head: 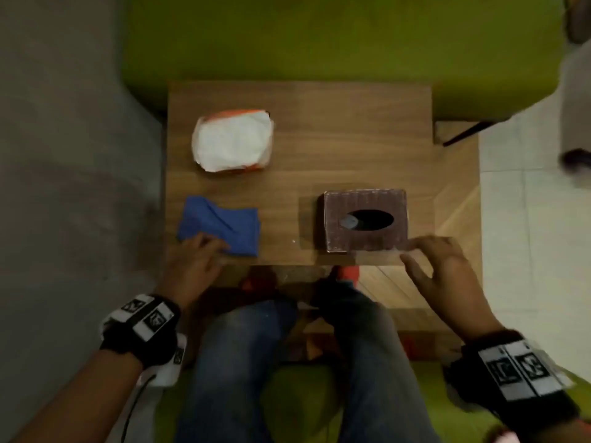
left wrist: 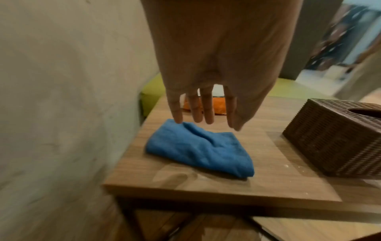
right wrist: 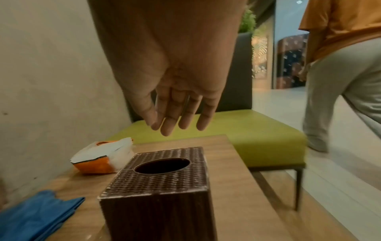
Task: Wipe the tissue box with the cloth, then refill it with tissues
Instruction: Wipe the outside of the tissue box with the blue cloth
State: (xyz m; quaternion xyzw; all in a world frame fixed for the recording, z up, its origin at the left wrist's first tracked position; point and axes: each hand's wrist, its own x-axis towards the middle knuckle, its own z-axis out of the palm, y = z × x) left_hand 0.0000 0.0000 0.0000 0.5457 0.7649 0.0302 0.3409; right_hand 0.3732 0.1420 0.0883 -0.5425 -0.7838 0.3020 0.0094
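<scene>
A brown woven tissue box [head: 364, 219] [left wrist: 338, 138] [right wrist: 158, 187] with an oval opening stands at the table's front right. A folded blue cloth [head: 220, 225] [left wrist: 198, 148] [right wrist: 35, 215] lies at the front left. An orange-and-white tissue pack [head: 233, 140] [right wrist: 105, 158] sits behind the cloth. My left hand [head: 195, 260] [left wrist: 204, 120] hovers over the cloth's near edge, fingers straight, holding nothing. My right hand [head: 438, 260] [right wrist: 177, 125] floats open just in front of and above the box, apart from it.
The small wooden table [head: 351, 129] stands between a grey wall on the left and a green bench [head: 319, 36] behind it. My knees in jeans [head: 287, 362] are at the table's front edge. Another person [right wrist: 340, 73] walks past on the right.
</scene>
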